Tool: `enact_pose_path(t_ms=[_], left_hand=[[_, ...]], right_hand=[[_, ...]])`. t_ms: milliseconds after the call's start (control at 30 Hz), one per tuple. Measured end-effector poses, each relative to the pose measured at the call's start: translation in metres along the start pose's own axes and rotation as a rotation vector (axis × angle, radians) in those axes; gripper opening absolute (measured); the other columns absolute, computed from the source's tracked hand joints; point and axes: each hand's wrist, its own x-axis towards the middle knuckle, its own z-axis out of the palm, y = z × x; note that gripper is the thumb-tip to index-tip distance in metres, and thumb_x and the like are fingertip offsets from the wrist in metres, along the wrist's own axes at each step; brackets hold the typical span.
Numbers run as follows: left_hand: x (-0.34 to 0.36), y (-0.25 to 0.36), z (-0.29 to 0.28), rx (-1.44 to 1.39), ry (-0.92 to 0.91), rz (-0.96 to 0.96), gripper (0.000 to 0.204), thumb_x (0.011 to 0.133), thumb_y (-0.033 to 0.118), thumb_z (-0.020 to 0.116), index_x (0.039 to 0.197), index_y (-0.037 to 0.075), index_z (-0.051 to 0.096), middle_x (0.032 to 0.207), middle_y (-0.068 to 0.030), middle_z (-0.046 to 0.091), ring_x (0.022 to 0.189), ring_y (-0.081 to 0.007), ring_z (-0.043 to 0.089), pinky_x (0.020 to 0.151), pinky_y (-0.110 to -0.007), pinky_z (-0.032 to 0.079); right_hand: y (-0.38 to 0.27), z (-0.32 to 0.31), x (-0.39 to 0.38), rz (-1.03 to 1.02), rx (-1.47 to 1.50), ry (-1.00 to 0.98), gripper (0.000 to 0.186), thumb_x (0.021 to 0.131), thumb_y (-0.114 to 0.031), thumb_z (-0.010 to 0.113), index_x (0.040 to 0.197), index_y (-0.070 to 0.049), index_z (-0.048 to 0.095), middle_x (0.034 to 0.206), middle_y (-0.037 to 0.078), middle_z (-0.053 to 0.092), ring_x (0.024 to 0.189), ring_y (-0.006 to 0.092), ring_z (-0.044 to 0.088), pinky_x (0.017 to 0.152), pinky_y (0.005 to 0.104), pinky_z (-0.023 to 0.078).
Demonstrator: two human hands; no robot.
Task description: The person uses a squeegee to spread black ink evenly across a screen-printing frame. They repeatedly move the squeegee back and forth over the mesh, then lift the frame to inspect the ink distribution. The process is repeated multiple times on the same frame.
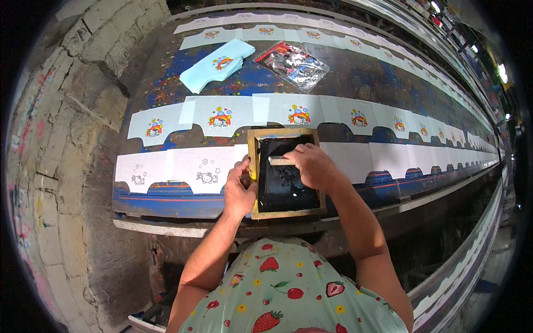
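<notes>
A wooden screen-printing frame (pixel 286 212) with dark ink on its mesh lies over a row of white cloth pieces (pixel 344 161). My left hand (pixel 241 188) grips the frame's left edge, fingers curled on it. My right hand (pixel 314 166) holds a squeegee (pixel 280 161) level inside the frame, across the upper half of the mesh. Left of the frame, white pieces (pixel 145 169) carry black line prints. Beyond it runs a row of pale blue pieces with colourful cartoon prints (pixel 220 117).
The long paint-stained table (pixel 155 205) holds more cloth rows toward the back, a folded light blue cloth stack (pixel 208 72) and a clear plastic packet (pixel 291 66). A block wall (pixel 61 139) stands at the left. Another long table edge (pixel 455 244) runs at the lower right.
</notes>
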Motion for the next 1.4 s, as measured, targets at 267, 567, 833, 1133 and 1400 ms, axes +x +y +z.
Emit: enact_pose_path(t_ms=[267, 567, 833, 1133, 1400], left_hand=[[-0.001, -0.007, 0.001, -0.028, 0.005, 0.042, 0.074, 0.089, -0.017, 0.076, 0.159, 0.002, 0.061, 0.131, -0.0118, 0.066, 0.102, -0.0176, 0.068, 0.091, -0.034, 0.059], [-0.016, -0.015, 0.023, -0.24, 0.099, 0.042, 0.069, 0.091, -0.02, 0.071, 0.156, 0.002, 0.063, 0.157, -0.0218, 0.063, 0.145, -0.0315, 0.063, 0.121, -0.042, 0.051], [-0.023, -0.008, 0.025, 0.05, 0.179, 0.256, 0.066, 0.074, -0.019, 0.07, 0.134, 0.007, 0.079, 0.159, -0.0226, 0.064, 0.148, -0.0397, 0.061, 0.127, -0.047, 0.045], [-0.043, 0.036, 0.13, -0.031, 0.224, 0.393, 0.058, 0.073, -0.021, 0.069, 0.125, 0.003, 0.079, 0.157, -0.0251, 0.064, 0.148, -0.0388, 0.061, 0.127, -0.046, 0.045], [-0.052, 0.054, 0.244, -0.075, 0.207, 0.367, 0.056, 0.075, -0.019, 0.07, 0.122, 0.008, 0.082, 0.158, -0.026, 0.064, 0.147, -0.04, 0.061, 0.127, -0.046, 0.045]], right_hand=[[-0.063, 0.016, -0.07, 0.021, 0.015, -0.021, 0.05, 0.086, 0.004, 0.071, 0.135, -0.007, 0.078, 0.118, 0.013, 0.069, 0.113, 0.0357, 0.066, 0.103, 0.0499, 0.054], [-0.095, 0.024, -0.111, 0.046, 0.102, 0.01, 0.041, 0.093, -0.009, 0.08, 0.134, -0.01, 0.076, 0.133, 0.013, 0.071, 0.13, 0.0362, 0.066, 0.113, 0.053, 0.053], [-0.064, 0.039, -0.166, 0.349, 0.29, 0.484, 0.047, 0.095, -0.011, 0.085, 0.141, -0.009, 0.073, 0.147, 0.017, 0.068, 0.143, 0.0386, 0.062, 0.121, 0.053, 0.049], [0.007, 0.014, -0.241, 0.432, 0.56, 0.572, 0.039, 0.094, -0.005, 0.081, 0.133, -0.001, 0.078, 0.138, 0.019, 0.075, 0.135, 0.0348, 0.069, 0.119, 0.0443, 0.052], [0.094, -0.018, -0.31, 0.362, 0.531, 0.599, 0.04, 0.095, -0.007, 0.083, 0.134, -0.003, 0.078, 0.139, 0.017, 0.076, 0.137, 0.0382, 0.066, 0.12, 0.0503, 0.05]])
